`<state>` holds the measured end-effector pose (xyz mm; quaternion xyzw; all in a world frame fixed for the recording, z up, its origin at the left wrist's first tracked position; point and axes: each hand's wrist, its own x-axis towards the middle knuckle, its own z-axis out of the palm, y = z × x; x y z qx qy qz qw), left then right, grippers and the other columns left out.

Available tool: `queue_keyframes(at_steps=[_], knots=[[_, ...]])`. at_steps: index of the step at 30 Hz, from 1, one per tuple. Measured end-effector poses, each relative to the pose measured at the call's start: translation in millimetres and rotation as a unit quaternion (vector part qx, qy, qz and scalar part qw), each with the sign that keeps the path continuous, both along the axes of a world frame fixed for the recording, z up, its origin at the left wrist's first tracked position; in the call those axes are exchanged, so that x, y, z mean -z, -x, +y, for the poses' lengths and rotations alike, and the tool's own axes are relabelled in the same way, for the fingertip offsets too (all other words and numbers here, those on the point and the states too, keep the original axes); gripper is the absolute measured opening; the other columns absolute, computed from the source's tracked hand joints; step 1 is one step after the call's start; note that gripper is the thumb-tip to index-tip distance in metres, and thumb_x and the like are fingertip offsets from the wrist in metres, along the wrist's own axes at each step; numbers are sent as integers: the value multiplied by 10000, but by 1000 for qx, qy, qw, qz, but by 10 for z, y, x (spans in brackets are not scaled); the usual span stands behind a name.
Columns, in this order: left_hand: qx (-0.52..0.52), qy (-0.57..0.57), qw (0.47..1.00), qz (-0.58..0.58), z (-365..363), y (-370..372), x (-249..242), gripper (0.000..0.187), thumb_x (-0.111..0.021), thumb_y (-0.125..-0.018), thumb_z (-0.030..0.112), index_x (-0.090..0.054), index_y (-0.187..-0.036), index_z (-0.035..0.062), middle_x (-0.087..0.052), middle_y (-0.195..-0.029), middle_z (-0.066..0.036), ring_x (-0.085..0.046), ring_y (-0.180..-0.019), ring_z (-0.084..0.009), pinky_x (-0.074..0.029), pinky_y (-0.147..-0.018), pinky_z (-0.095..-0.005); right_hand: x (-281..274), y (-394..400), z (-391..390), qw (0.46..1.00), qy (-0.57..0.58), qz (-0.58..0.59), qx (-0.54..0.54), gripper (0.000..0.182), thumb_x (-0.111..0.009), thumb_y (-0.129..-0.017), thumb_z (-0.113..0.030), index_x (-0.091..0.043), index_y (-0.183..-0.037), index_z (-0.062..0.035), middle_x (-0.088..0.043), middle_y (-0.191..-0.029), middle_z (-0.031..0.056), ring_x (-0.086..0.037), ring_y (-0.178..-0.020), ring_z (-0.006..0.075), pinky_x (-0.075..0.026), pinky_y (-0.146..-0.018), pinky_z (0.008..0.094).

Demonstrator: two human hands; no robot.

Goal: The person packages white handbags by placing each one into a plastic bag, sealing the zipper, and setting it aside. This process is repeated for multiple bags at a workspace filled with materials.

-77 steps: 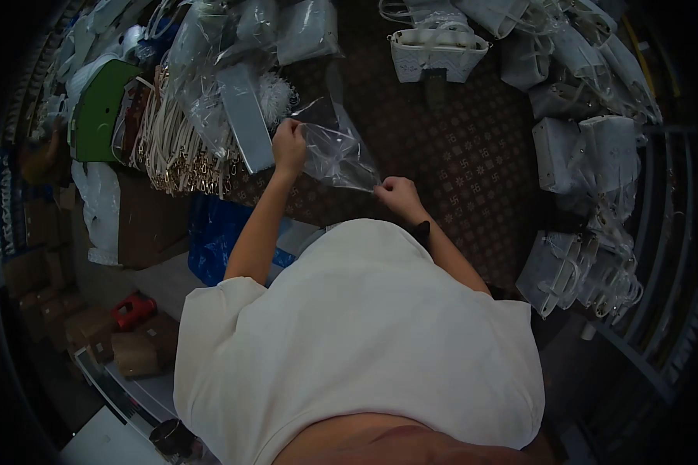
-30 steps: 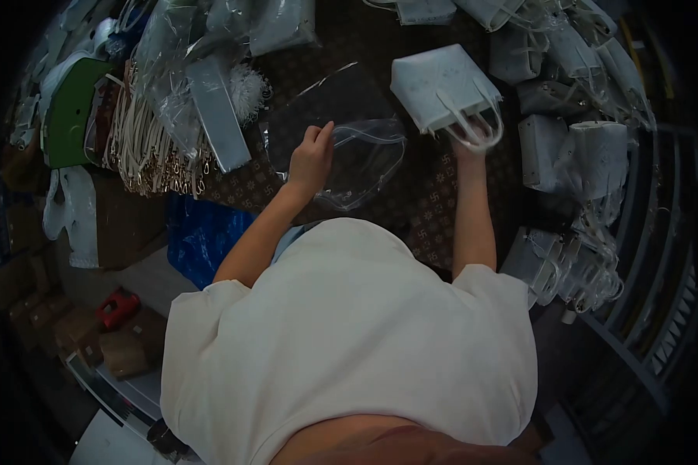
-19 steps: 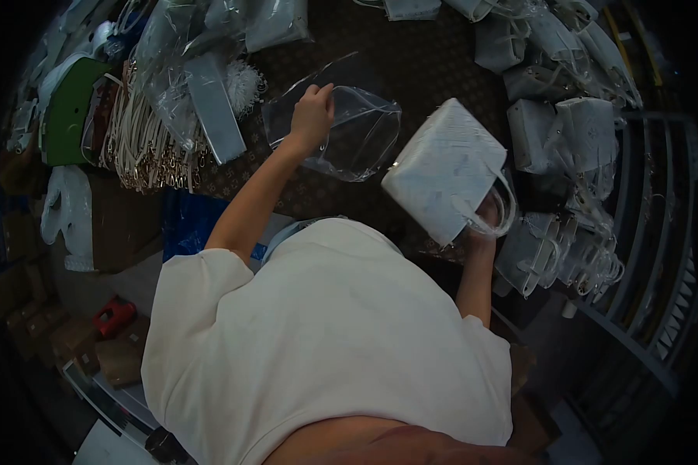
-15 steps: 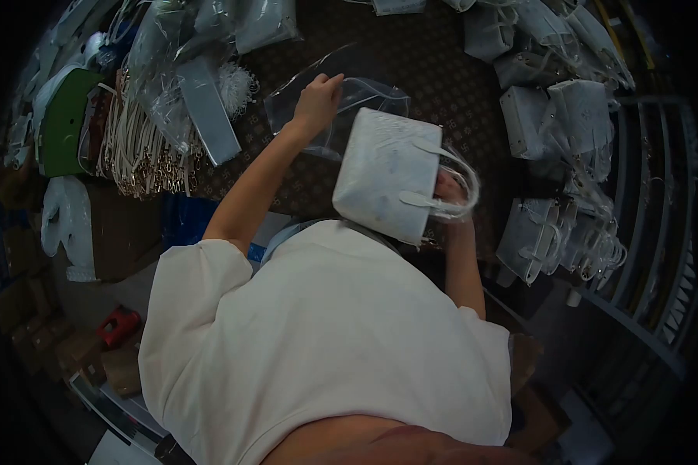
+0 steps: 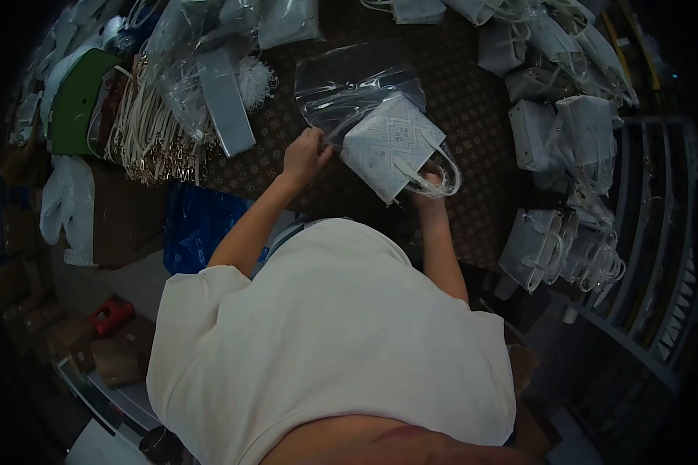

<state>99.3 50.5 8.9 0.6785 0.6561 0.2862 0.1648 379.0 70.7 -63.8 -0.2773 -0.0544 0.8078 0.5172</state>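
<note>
A white patterned handbag (image 5: 392, 143) with two looped handles lies tilted over the table in front of me. My right hand (image 5: 433, 184) grips it at the open top, its fingers partly hidden behind the handles. Beyond and against the handbag's far end is a clear plastic bag (image 5: 341, 89), spread on the table. With fingers pinched, my left hand (image 5: 307, 157) holds the near edge of this plastic bag, just left of the handbag. How far the handbag's base is inside the plastic cannot be made out.
Bundled straps with metal clasps (image 5: 159, 139) hang over the table's left edge, beside a long grey box (image 5: 225, 105). Several wrapped white handbags (image 5: 531, 128) line the right side. The brown patterned table (image 5: 473, 170) lies between. A blue plastic bag (image 5: 198, 229) hangs below left.
The handbag has moved left and turned, its base now against the clear plastic bag. My left hand has come down toward me with the plastic's edge. My right hand has shifted left.
</note>
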Motion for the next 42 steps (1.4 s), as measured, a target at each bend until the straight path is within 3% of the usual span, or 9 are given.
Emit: queue_keyframes(at_steps=[10, 13, 15, 19, 22, 30, 34, 36, 42], knots=[[5, -39, 997, -70, -179, -238, 231, 66, -574, -760, 93, -544, -791, 43, -555, -751, -130, -560, -636, -309, -455, -559, -370, -102, 261, 41, 999, -11, -30, 31, 743, -751, -607, -337, -429, -1221, -70, -459, -1237, 99, -440, -1128, 281, -376, -957, 421], [-97, 15, 960, -262, -103, -237, 212, 53, -577, -762, 67, -559, -795, 29, -549, -743, -123, -550, -623, -294, -451, -569, -325, 613, 423, -60, 964, -239, -57, 104, 720, -708, -674, -267, -367, -1264, -34, -439, -1247, 133, -416, -1158, 294, -347, -967, 425], [-168, -3, 932, -321, -21, -181, 196, 46, -581, -763, 52, -562, -780, 14, -543, -732, -125, -543, -632, -279, -445, -578, -288, 610, 332, -312, 622, -222, -746, -79, 521, -655, -708, -221, -481, -1146, 0, -517, -1122, 168, -468, -1089, 303, -366, -933, 443], [-28, -129, 975, -180, -130, -137, 14, 33, -557, -771, 39, -543, -772, 9, -537, -731, -129, -547, -670, -293, -450, -583, -309, -275, 599, -410, 509, -157, -814, -230, 157, -574, -745, -128, -599, -780, 22, -565, -818, 198, -547, -878, 312, -414, -819, 406], [139, -164, 977, -7, -255, 1, 29, 38, -539, -766, 2, -521, -799, 11, -531, -776, -136, -541, -710, -314, -451, -611, -343, -213, 723, -349, 648, -216, -704, -195, 178, -533, -778, -106, -600, -879, 24, -584, -857, 170, -560, -847, 274, -427, -775, 368], [-71, -135, 985, -81, -250, 442, 273, 122, -526, -763, -52, -494, -864, 7, -531, -834, -151, -542, -732, -333, -450, -667, -355, -437, 122, -441, 869, -195, -266, -367, 253, -588, -808, -151, -594, -983, 32, -628, -925, 36, -590, -826, 147, -471, -743, 267], [-96, -72, 984, -128, -289, 344, 277, 149, -545, -755, -49, -503, -889, 2, -549, -816, -147, -563, -728, -280, -455, -656, -313, -767, -197, 7, 831, -90, -425, -346, 198, -607, -763, -104, -609, -917, 20, -643, -859, 65, -598, -827, 170, -472, -705, 278], [-103, -40, 983, -145, -298, 267, 237, 157, -552, -748, -46, -505, -890, 2, -549, -819, -150, -567, -726, -276, -456, -648, -308, -748, -137, 316, 655, -302, -666, -191, 223, -611, -770, -114, -583, -947, 20, -635, -893, 87, -608, -804, 174, -487, -694, 283], [-72, -39, 993, -82, -380, 179, 157, 137, -573, -700, -47, -517, -814, 5, -520, -798, -142, -552, -689, -289, -456, -606, -319, -580, 384, 1004, 590, -492, -631, -105, 216, -536, -737, -7, -559, -951, -2, -611, -828, 172, -599, -761, 333, -488, -667, 368]])
